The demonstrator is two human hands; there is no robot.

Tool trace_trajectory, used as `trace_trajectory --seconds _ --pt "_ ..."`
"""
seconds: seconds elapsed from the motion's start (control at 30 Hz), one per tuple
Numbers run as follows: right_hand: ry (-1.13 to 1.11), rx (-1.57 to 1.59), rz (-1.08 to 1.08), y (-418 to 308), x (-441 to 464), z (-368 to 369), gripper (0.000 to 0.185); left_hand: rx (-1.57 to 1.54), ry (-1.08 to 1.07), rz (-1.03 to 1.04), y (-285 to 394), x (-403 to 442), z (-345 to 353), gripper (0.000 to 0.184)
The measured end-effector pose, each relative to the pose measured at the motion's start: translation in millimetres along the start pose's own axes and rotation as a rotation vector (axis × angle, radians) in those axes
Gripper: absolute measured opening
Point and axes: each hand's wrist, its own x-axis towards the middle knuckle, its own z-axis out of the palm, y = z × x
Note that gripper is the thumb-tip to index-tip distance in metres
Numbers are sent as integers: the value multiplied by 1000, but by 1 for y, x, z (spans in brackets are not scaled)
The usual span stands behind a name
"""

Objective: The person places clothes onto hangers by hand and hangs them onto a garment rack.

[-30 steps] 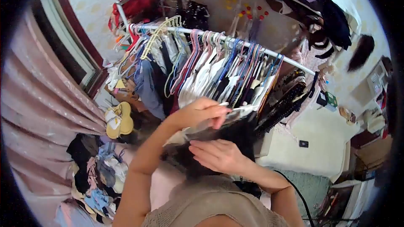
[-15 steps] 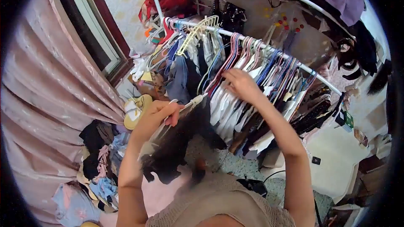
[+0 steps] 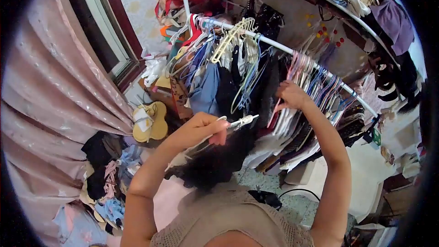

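Observation:
My left hand [image 3: 206, 129] is closed round a white clothes hanger [image 3: 244, 120], held in front of my chest below the rail. From this hanger hangs a black garment [image 3: 215, 162] with a ragged-looking lower edge. Higher up and to the right, my right hand [image 3: 293, 95] has its fingers curled on the pink and red clothes hangers [image 3: 298, 66], at the left end of a tightly packed row of clothes. The white rail [image 3: 274, 43] bears this row. A gap with dark clothing behind it separates the row from more hanging clothes [image 3: 205, 89] on the left.
Pink curtains [image 3: 50, 110] hang at the left beside a window. Piled clothes [image 3: 103, 178] lie below them, near a yellow flower-shaped object [image 3: 150, 121]. A white surface [image 3: 366, 183] stands at the right. Above the rail runs a shelf heaped with clothes [image 3: 393, 23].
The row under my right hand has slid right along the rail, widening the gap. My left hand has moved right with the white hanger and black garment. The view has shifted slightly.

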Motion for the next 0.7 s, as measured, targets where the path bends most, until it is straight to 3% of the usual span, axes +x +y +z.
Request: trace_trajectory --seconds 0.17,0.37,0.43,0.57,0.6,0.7 --pt "48 27 15 -3 -32 -1 58 16 45 -31 -2 21 6 49" --pt "-17 20 59 -8 -47 -10 57 -243 133 40 -20 62 17 47" --pt "69 -26 27 -12 -47 -11 56 -250 152 86 -22 84 20 46" --pt "35 19 88 -20 -44 -18 53 -174 233 270 -29 152 21 47" --pt "135 -8 74 -19 -47 -10 53 -145 222 307 -28 170 21 47" --pt "54 26 131 -21 -51 -4 58 -131 235 301 -20 216 24 46"
